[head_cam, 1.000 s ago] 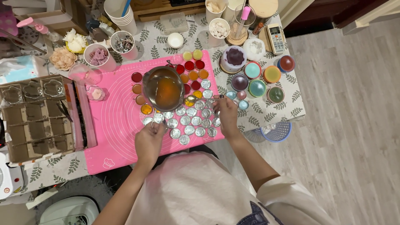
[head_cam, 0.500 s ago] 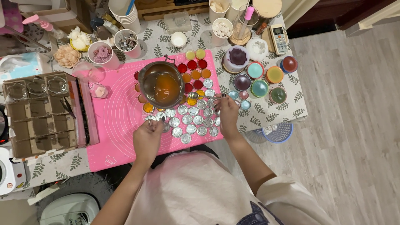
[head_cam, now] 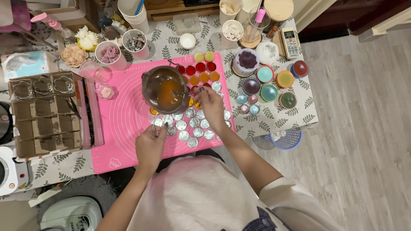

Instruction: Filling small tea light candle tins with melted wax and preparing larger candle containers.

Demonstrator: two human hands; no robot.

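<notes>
Right hand (head_cam: 210,102) grips a spoon (head_cam: 182,93) dipped into the metal pot (head_cam: 163,89) of orange liquid; left hand (head_cam: 150,143) pinches a thin stick beside empty foil cups (head_cam: 188,126) on the pink mat (head_cam: 124,119), apparently ready for filling.

Person seen from above. 2 bare forearms, no watch, bracelets or rings visible. Left hand (head_cam: 150,145) and right hand (head_cam: 211,107) both ungloved. Fingernails dark-painted. Light pinkish-white short-sleeved top; dark blue patch with pale markings near lower hem.
</notes>
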